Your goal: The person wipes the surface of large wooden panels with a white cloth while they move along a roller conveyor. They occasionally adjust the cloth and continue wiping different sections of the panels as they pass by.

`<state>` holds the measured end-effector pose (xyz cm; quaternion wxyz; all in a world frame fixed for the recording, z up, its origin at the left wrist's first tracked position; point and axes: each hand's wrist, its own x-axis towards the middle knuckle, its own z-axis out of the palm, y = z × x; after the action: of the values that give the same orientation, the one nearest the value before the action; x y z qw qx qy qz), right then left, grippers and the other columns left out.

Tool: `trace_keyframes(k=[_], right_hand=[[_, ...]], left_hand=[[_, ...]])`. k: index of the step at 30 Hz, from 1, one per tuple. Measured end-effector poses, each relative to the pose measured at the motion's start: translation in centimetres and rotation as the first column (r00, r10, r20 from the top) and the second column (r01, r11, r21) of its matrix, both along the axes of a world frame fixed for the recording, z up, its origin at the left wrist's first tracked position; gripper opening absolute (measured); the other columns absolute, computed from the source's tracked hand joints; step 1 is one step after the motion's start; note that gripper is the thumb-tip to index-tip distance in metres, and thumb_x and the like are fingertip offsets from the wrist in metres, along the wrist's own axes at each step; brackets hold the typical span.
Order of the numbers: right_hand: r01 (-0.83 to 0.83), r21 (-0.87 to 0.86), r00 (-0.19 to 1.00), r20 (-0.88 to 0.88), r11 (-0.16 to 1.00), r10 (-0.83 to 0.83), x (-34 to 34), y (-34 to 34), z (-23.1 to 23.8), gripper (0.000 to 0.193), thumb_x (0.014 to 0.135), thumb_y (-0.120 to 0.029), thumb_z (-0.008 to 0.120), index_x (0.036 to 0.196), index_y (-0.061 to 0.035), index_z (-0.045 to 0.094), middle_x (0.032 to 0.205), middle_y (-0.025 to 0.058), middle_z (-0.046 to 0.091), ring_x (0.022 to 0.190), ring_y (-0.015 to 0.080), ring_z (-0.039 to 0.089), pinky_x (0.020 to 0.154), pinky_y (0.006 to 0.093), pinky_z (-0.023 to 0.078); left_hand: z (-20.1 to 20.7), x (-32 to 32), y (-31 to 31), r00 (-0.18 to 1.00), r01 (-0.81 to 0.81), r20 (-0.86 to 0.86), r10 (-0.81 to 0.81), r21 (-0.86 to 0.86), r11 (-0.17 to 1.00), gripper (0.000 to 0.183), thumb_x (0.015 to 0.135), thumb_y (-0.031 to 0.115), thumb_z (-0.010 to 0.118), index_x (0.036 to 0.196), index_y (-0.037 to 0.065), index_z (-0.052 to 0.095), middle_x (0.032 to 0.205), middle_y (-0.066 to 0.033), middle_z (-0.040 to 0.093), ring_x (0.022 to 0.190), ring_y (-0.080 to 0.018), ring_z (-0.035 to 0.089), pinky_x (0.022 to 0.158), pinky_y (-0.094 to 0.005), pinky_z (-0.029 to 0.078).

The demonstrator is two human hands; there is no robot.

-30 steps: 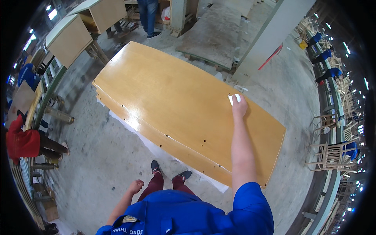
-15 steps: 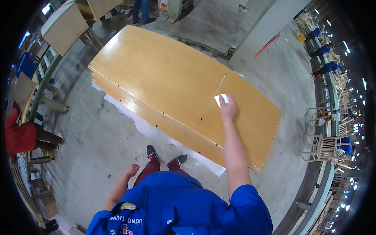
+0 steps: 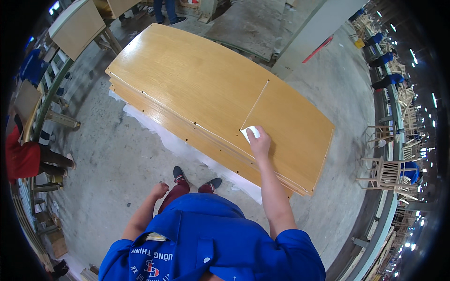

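Note:
A white squeeze bottle of glue (image 3: 252, 133) is gripped in my right hand (image 3: 260, 143), its pointed tip down at the wood. It touches the top of a stack of yellow-brown wooden panels (image 3: 197, 79). From the tip, a thin white bead of glue (image 3: 255, 104) runs across the top panel to a dark hole near the far edge. Another white bead follows the near long edge, past several small holes. My left hand (image 3: 160, 190) hangs low beside my leg, fingers loosely curled, with nothing visible in it.
White sheeting (image 3: 164, 140) sticks out under the stack's near side. A grey pillar (image 3: 309, 35) rises behind it. At left, a person in red (image 3: 23, 159) stands by a bench line. Wooden chairs (image 3: 382, 173) and other workers line the right.
My right hand has drawn the bottle toward me and left, and the cross bead of glue has grown longer behind it. My left hand stays low at my side.

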<state>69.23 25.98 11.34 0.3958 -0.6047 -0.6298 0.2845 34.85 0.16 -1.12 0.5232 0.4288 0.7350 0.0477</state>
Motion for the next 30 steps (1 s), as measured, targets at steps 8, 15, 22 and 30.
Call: trace_keyframes(k=[8, 15, 22, 30], right_hand=[[0.001, 0.009, 0.999, 0.054, 1.0, -0.001, 0.1, 0.0, 0.2, 0.028, 0.076, -0.029, 0.065, 0.083, -0.0029, 0.059, 0.066, 0.0126, 0.06, 0.06, 0.0217, 0.057, 0.056, 0.0323, 0.044], [-0.044, -0.002, 0.995, 0.086, 0.999, 0.044, 0.2, 0.0, 0.3, 0.03, 0.074, -0.033, 0.064, 0.083, -0.0046, 0.06, 0.069, 0.0149, 0.062, 0.065, 0.0287, 0.062, 0.058, 0.0362, 0.047], [-0.118, -0.038, 0.987, 0.105, 0.992, 0.122, -0.4, -1.8, 1.2, 0.027, 0.074, -0.032, 0.064, 0.083, -0.0061, 0.061, 0.071, 0.0128, 0.063, 0.064, 0.0279, 0.062, 0.058, 0.0344, 0.047], [-0.346, -0.327, 0.856, -0.494, 0.879, 0.152, -2.0, -3.7, 4.5, 0.032, 0.082, -0.036, 0.057, 0.095, -0.0072, 0.059, 0.065, 0.0076, 0.059, 0.046, 0.015, 0.052, 0.043, 0.0282, 0.041]], left_hand=[[0.3, 0.2, -1.3, 1.0, -0.024, -0.005, 0.024, -0.023, 0.999, 0.03, 0.076, 0.02, 0.046, 0.091, 0.003, 0.065, 0.079, -0.0122, 0.066, 0.066, -0.0231, 0.063, 0.066, -0.0343, 0.05], [0.2, 0.9, -2.0, 1.0, -0.013, -0.004, 0.013, -0.038, 0.999, 0.031, 0.077, 0.02, 0.049, 0.096, 0.0, 0.063, 0.085, -0.0129, 0.066, 0.07, -0.0209, 0.064, 0.066, -0.0328, 0.051], [0.0, 1.2, -3.2, 1.0, -0.011, 0.005, 0.011, -0.042, 0.999, 0.032, 0.077, 0.024, 0.047, 0.094, 0.003, 0.064, 0.088, -0.0144, 0.065, 0.082, -0.0287, 0.062, 0.076, -0.0359, 0.048], [3.8, 2.6, -0.5, 0.965, -0.157, 0.24, 0.109, 0.192, 0.969, 0.034, 0.084, 0.029, 0.052, 0.102, 0.001, 0.061, 0.092, -0.0168, 0.064, 0.086, -0.0271, 0.061, 0.078, -0.0348, 0.047]])
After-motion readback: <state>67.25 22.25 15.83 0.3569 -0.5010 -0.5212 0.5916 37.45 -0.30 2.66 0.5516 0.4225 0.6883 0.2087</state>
